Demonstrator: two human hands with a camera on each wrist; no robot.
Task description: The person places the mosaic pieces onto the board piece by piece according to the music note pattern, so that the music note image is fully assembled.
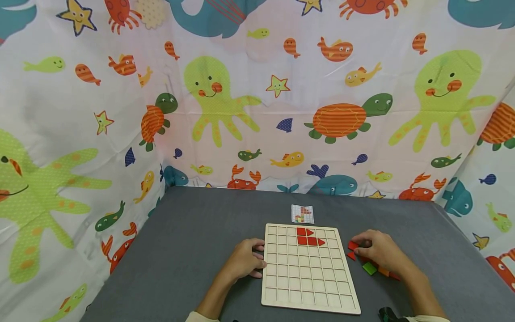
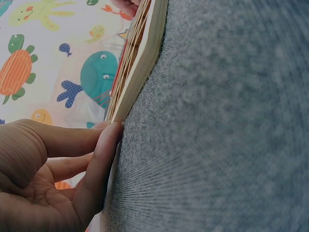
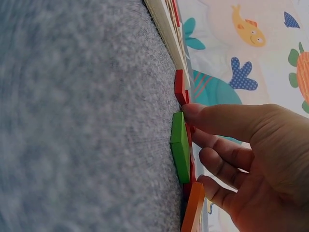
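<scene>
A pale wooden grid board [image 1: 310, 277] lies on the table. Near its top, red squares [image 1: 307, 240] and triangles [image 1: 309, 232] sit in two rows of cells. My left hand [image 1: 244, 260] touches the board's left edge, its thumb [image 2: 104, 159] against the side of the wood. Right of the board, my right hand [image 1: 380, 250] pinches a red square tile [image 1: 352, 245] between thumb and index finger. Close to that hand lie a red triangle tile [image 1: 352, 256], a green tile [image 1: 369, 268] and an orange tile [image 1: 383, 271]. The palm hides part of this pile.
A small printed card [image 1: 302, 214] with a coloured grid pattern lies just behind the board. The grey table [image 1: 193, 232] reaches back to a curtain [image 1: 241, 98] with sea animals. A dark object [image 1: 388, 314] shows by the right wrist.
</scene>
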